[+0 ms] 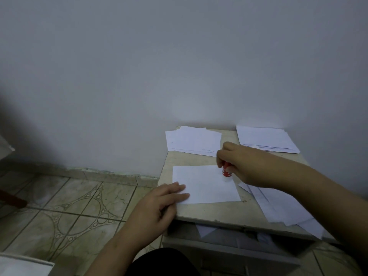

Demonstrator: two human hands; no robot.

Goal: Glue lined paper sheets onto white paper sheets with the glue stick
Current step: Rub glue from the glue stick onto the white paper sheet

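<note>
One sheet point(207, 184) lies mid-table, your left hand point(159, 204) flat on its near-left corner, fingers straight. Your right hand point(243, 164) grips the red glue stick point(226, 171), tip down on the far-right corner. Risk: a hard stroke outward wrinkles or drags the unpinned edge, or smears the table point(199, 214).

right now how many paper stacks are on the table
3 stacks: back left, back right, near right partly under the right arm. One single sheet lies in the middle.

The right hand point(242, 166) grips a red glue stick point(226, 171) upright on a white paper sheet point(207, 186); the left hand's point(159, 206) straight fingers press its near-left corner.
</note>
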